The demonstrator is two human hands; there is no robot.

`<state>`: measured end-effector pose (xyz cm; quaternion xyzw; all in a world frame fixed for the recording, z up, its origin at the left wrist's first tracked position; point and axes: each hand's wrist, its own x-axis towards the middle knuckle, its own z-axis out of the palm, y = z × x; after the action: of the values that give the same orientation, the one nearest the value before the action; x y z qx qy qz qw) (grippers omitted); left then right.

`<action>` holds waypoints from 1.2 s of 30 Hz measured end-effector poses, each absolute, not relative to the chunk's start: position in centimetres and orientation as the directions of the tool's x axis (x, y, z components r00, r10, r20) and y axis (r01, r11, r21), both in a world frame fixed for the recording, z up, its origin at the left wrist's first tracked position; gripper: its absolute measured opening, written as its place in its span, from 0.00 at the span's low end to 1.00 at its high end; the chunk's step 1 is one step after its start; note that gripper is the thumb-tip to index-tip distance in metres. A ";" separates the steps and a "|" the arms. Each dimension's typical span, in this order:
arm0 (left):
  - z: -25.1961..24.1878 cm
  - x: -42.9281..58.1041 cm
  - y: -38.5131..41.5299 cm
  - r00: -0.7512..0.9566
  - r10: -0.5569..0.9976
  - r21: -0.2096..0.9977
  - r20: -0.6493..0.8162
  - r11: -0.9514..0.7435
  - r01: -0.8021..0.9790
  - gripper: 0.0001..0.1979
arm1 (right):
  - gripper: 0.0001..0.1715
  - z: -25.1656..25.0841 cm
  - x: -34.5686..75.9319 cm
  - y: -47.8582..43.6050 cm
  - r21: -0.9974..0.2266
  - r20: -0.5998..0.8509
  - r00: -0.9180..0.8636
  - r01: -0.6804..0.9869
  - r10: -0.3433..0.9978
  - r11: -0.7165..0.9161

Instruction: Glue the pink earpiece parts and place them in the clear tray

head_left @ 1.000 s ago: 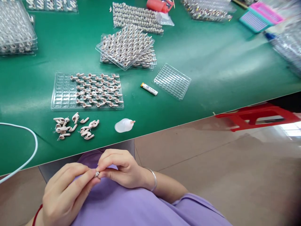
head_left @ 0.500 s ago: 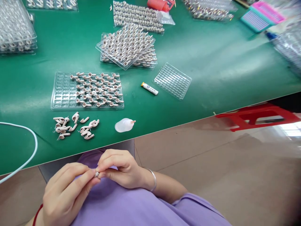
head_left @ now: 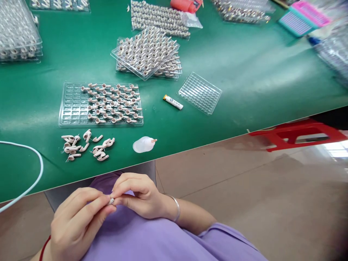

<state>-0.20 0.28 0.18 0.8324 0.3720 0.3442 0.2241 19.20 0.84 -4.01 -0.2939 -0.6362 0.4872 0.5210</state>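
My left hand (head_left: 78, 219) and my right hand (head_left: 141, 195) meet over my lap, below the table edge. Both pinch one small earbud part (head_left: 111, 201) between their fingertips; only a pale, shiny bit shows, the rest being covered by fingers. Beyond the hands, loose white earbud shells (head_left: 72, 148) lie in two small heaps, some with fine wires sticking out. Behind them is a clear plastic tray (head_left: 65, 105), its left columns bare and the others filled with rows of earbud shells (head_left: 114, 103). A soft white bottle with a thin tip (head_left: 143, 144) lies right of the heaps.
On the green table (head_left: 239, 72) lie a white tube with an orange end (head_left: 173, 102), a bare clear tray (head_left: 200, 93) and stacked filled trays (head_left: 146, 54). More trays (head_left: 19, 32) stand far left. A white cable (head_left: 40, 163) loops at left; a red stool (head_left: 299, 134) stands right.
Almost nothing differs. Both hands stay pinched on the small part, with only a very slight shift of the fingers and wrists.
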 end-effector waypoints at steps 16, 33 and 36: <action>-0.6 0.0 0.7 0.366 0.923 0.918 0.120 -0.244 0.312 0.09 | 0.08 -3.9 19.2 1.1 -0.955 0.294 -0.244 -0.102 0.924 0.277; -0.4 0.4 1.4 0.385 0.911 0.966 -0.150 0.052 0.254 0.10 | 0.08 -3.6 19.3 1.3 -0.932 0.344 -0.296 0.010 0.891 0.363; -0.4 0.4 1.3 0.380 0.911 0.965 -0.162 0.067 0.252 0.10 | 0.07 -3.6 19.3 1.4 -0.927 0.351 -0.309 0.016 0.884 0.374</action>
<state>0.40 1.29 -0.45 0.6159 0.4719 0.2955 0.5573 19.29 1.40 -3.61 -0.3340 -0.6733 0.4487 0.4836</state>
